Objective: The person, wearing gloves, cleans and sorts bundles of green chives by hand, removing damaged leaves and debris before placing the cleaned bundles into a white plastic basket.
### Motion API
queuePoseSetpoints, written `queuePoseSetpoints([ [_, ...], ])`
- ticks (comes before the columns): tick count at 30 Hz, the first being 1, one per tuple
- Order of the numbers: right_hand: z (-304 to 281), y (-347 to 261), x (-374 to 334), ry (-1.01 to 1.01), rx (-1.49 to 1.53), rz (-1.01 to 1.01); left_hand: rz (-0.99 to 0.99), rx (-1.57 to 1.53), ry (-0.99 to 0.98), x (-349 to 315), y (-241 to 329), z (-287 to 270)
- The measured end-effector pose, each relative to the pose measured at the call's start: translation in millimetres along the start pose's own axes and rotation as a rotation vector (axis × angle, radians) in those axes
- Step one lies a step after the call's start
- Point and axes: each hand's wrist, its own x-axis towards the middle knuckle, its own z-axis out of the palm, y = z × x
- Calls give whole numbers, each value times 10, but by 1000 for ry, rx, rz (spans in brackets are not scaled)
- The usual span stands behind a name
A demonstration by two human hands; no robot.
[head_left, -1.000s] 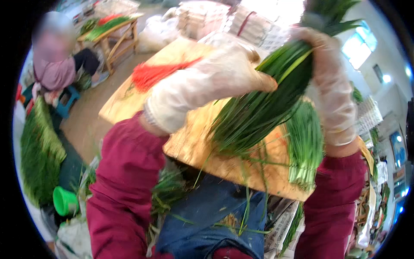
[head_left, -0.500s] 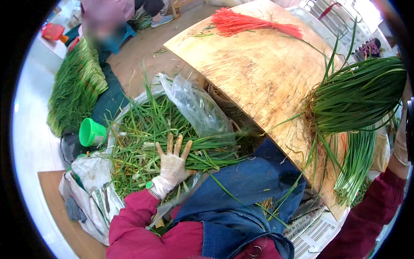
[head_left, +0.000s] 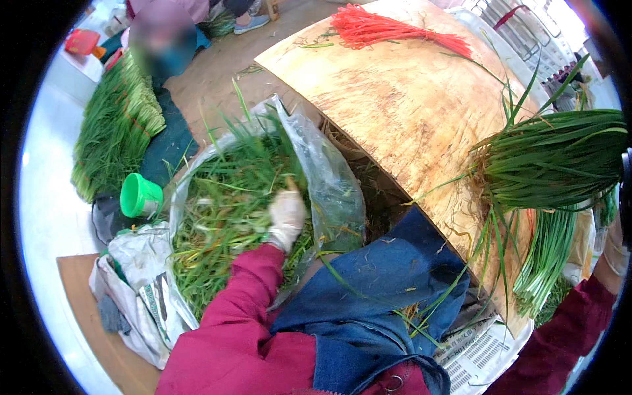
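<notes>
My left hand (head_left: 288,216), in a pale glove, is down on loose green leaf scraps (head_left: 220,217) inside a clear plastic bag (head_left: 336,191). Its fingers are smeared by motion. At the far right edge only part of my gloved right hand (head_left: 617,253) shows, its fingers out of sight. Just above it, a large bunch of chive-like greens (head_left: 556,158) lies across the board's right side, roots toward the left. Whether my right hand grips that bunch is hidden. Beneath it is a tied bundle of trimmed greens (head_left: 543,260), pale stems pointing down.
Red ties (head_left: 395,29) lie on the far part of the wooden board (head_left: 395,99). A green bucket (head_left: 140,196) stands left of the bag, before stacked green bundles (head_left: 118,128). A blue apron (head_left: 368,289) covers my lap. Another person (head_left: 181,13) sits at the far left.
My left hand has moved right and slightly up, its spread fingers now blurred over the scraps. The bag's right side has opened out, and the long leaves near my lap have gone into it.
</notes>
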Motion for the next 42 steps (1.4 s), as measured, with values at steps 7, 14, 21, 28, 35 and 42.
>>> queuePoseSetpoints([
  [7,45,46,-65,-9,15,21,267,-754,-333,-358,811,98],
  [14,124,114,-73,-18,5,13,388,-802,-859,-56,565,-619],
  [21,-209,-188,-19,83,-66,-59,183,-382,37,-54,-121,-972],
  [28,353,-429,-127,52,-26,-111,196,-79,-183,-922,-676,-63],
  [35,432,-795,-199,113,-71,-178,337,-369,242,-515,-448,-918],
  [42,803,-917,-245,102,-92,-190,546,-656,364,-307,179,-1764],
])
